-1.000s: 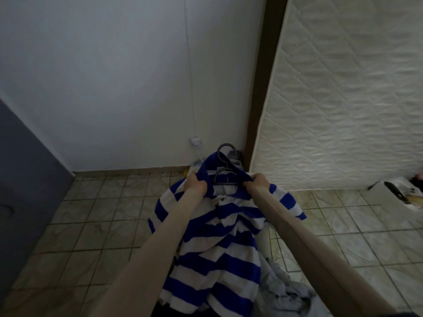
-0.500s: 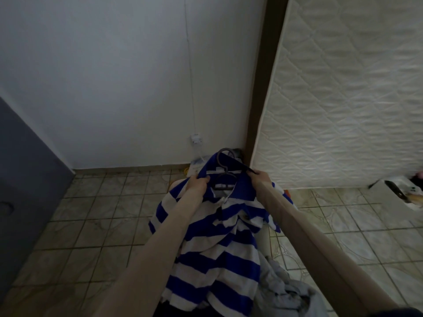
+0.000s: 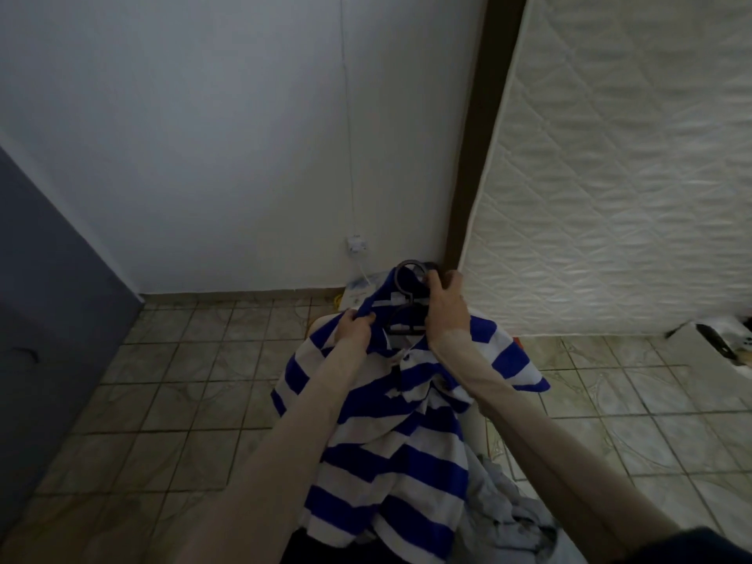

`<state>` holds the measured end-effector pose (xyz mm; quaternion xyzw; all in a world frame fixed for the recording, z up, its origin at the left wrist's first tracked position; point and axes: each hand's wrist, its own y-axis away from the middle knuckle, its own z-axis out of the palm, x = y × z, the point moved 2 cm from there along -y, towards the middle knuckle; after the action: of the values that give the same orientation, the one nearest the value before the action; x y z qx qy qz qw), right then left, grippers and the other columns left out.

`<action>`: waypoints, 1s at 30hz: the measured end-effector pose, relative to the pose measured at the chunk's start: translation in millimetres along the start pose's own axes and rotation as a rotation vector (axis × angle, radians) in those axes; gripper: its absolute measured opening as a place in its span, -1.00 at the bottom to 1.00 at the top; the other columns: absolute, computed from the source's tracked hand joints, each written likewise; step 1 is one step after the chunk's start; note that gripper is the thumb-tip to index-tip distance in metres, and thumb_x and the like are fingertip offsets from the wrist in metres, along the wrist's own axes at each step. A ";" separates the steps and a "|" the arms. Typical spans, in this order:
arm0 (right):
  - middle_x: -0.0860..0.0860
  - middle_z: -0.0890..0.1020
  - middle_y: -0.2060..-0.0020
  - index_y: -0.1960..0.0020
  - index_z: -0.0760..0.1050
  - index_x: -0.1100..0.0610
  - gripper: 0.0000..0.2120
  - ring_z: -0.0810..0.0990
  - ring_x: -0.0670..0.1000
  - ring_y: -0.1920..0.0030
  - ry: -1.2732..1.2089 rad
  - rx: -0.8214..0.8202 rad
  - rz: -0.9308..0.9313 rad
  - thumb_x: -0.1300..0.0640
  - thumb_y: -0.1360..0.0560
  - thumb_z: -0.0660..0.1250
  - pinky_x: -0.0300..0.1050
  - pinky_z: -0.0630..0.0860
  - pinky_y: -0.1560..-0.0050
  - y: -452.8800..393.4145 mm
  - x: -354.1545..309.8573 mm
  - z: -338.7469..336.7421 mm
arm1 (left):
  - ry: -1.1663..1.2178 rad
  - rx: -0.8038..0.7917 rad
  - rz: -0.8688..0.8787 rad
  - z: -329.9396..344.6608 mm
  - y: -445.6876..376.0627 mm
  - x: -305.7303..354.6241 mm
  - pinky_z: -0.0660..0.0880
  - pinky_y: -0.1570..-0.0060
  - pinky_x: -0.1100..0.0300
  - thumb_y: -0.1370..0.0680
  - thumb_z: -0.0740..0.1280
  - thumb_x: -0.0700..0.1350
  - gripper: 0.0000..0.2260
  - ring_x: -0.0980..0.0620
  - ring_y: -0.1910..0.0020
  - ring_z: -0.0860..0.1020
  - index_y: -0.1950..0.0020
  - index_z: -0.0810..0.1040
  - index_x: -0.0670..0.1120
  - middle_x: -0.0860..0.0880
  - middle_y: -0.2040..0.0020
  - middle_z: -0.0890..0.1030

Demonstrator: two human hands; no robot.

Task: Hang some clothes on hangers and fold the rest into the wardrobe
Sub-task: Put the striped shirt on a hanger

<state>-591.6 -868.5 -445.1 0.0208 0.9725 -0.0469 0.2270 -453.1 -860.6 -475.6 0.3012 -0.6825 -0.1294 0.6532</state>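
- Two bare hands held out over a tiled floor (image 3: 171,384), both busy with one blue-and-white striped shirt (image 3: 390,433).
- Left hand (image 3: 355,328) pinches the blue collar on the shirt's left side, fingers curled round the fabric.
- Right hand (image 3: 445,309) closed round the dark hanger (image 3: 407,303) near its hook, thumb side toward the ring-shaped hook top.
- Hanger sits in the neck opening; shirt hangs from it, body drooping toward the near edge, right sleeve spread out to the right.
- Pale grey crumpled garment (image 3: 512,519) lies near right, below the shirt.
- White wall (image 3: 211,136) far, socket (image 3: 357,244) low on it; quilted white mattress (image 3: 618,177) leans upright at right.
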 end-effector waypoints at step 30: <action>0.08 0.39 -0.30 -0.34 0.31 0.14 -0.67 0.39 0.13 -0.28 0.242 0.003 -0.216 0.07 -0.62 0.09 0.09 0.30 -0.28 -0.6 -24.8 -59.0 | 0.017 -0.079 0.160 -27.9 54.4 58.4 0.43 -0.10 0.09 -0.52 0.37 -0.07 -0.57 -0.18 -0.24 0.47 -0.33 0.43 -0.24 -0.19 -0.25 0.51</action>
<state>-595.4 -863.6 -381.4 -0.0778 0.9893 -0.0698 0.1020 -437.2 -845.7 -394.0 0.2207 -0.6931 -0.1010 0.6788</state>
